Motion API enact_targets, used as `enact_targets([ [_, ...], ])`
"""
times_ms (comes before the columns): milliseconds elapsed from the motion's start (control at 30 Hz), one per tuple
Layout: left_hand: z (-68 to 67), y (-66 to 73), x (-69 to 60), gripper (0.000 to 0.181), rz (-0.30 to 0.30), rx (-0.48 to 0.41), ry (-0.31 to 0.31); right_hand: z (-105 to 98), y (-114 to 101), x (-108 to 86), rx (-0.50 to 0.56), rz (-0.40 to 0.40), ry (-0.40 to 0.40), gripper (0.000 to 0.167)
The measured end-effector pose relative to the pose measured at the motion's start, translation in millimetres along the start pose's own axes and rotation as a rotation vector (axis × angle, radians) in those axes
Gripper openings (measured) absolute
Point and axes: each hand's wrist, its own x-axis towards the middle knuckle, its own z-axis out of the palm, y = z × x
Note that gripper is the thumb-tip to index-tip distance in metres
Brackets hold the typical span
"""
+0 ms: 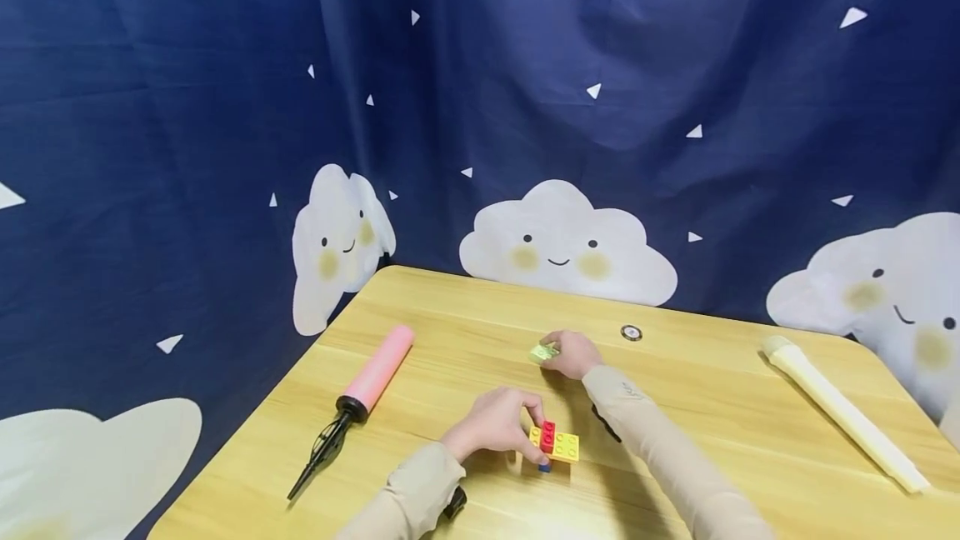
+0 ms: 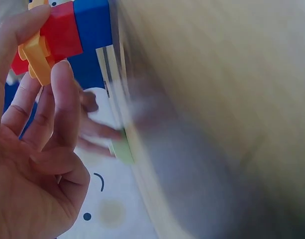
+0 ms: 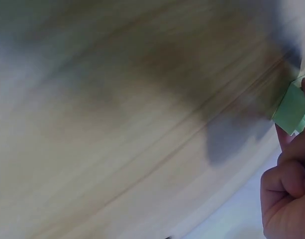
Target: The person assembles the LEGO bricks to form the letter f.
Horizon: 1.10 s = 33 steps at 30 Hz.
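Observation:
My left hand [image 1: 498,422] grips a small stack of toy building blocks over the near middle of the table, thumb on one side and fingers on the other. The stack has yellow blocks [image 1: 567,447], a red block [image 1: 548,437] and blue below [image 2: 92,27]. Farther out, my right hand [image 1: 574,354] pinches a light green block [image 1: 543,353] between thumb and fingertips. In the right wrist view the green block [image 3: 291,110] is close to the tabletop; whether it touches the wood I cannot tell. The two hands are apart.
A pink hand pump [image 1: 382,369] with a black nozzle end lies on the left of the wooden table [image 1: 450,315]. A pale yellow tube [image 1: 847,415] lies along the right side. Near the back is a small round disc [image 1: 632,332]. A dark blue cloud-patterned curtain [image 1: 480,107] hangs behind.

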Motion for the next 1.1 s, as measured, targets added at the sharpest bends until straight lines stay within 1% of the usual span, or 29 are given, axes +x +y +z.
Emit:
enact_targets([
  [100,-0.5,-0.5,0.8,0.034,0.002,-0.003,-0.012,-10,16,-11.7,0.023,0.049,-0.007,0.041],
  [267,-1.0,-3.5,0.0,0.034,-0.004,-0.02,-0.018,-22,34,-28.8,0.035,0.099,-0.018,0.043],
  [367,-0.7,-4.5,0.1,0.034,0.004,-0.027,-0.01,-27,43,-38.3,0.004,0.106,-0.005,0.043],
  [433,-0.3,-4.7,0.4,0.034,0.006,-0.02,-0.007,-29,46,-44.7,-0.038,0.102,0.007,0.044],
  [600,0.8,-3.5,1.4,0.035,0.008,0.005,-0.008,-30,52,-62.1,-0.146,0.052,0.05,0.045],
  [700,-1.6,-4.4,0.7,0.036,0.006,0.017,0.003,-30,49,-67.2,-0.166,0.027,0.052,0.049],
  [800,-2.9,-4.1,0.4,0.036,0.007,0.02,0.004,-36,49,-70.4,-0.162,0.02,0.028,0.052],
  [867,-3.0,-3.5,0.3,0.036,0.007,0.019,0.004,-42,51,-71.1,-0.162,0.007,0.017,0.049],
  [900,-2.8,-3.2,0.2,0.036,0.005,0.019,0.004,-45,52,-71.1,-0.165,-0.007,0.014,0.044],
  [967,-2.4,-2.6,0.1,0.036,0.003,0.014,0.003,-51,56,-71.3,-0.182,-0.056,0.004,0.03],
  [1033,-2.1,-1.7,0.0,0.036,0.002,0.01,0.002,-56,61,-72.4,-0.214,-0.135,-0.008,0.017],
  [1067,-2.0,-1.2,-0.1,0.035,0.003,0.009,0.001,-57,64,-73.0,-0.227,-0.178,-0.019,0.019],
  [1100,-1.9,-0.6,-0.2,0.035,0.005,0.005,-0.001,-58,66,-74.0,-0.237,-0.215,-0.037,0.027],
])
